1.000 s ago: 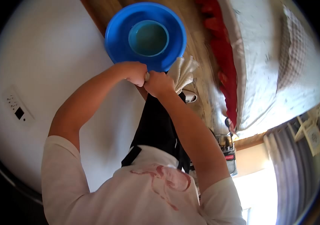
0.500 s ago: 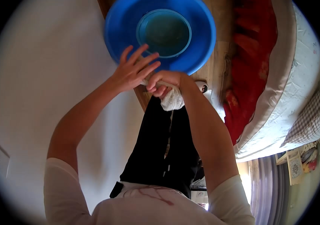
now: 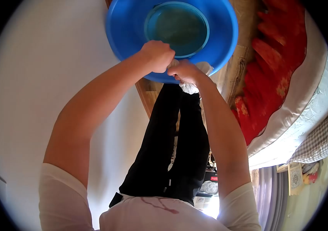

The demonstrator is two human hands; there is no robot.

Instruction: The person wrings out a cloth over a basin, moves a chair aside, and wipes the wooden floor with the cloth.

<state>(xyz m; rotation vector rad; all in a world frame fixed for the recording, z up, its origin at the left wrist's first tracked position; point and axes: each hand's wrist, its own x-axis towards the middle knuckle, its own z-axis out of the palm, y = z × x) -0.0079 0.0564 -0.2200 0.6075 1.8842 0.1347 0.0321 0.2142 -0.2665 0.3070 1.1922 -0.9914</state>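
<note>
A whitish cloth (image 3: 189, 88) is bunched in both hands over the near rim of a large blue basin (image 3: 127, 32). My left hand (image 3: 159, 56) is closed round one end of it, back of the hand upward. Just to the right, my right hand (image 3: 185, 72) grips the cloth too, and parts of it stick out below and to the right of the fingers. A smaller blue-green bowl (image 3: 177, 30) with murky water sits inside the basin, beyond my hands.
The basin stands on a wooden floor (image 3: 239, 57). A pale wall (image 3: 56, 57) runs along the left. On the right is a bed with a red skirt (image 3: 275, 73) and a checked pillow (image 3: 314, 144). My black-trousered legs (image 3: 156, 146) are below.
My left hand, spread open half a second ago, is now closed on the cloth. Both hands have moved up and right, over the basin's near edge, as the view shifted.
</note>
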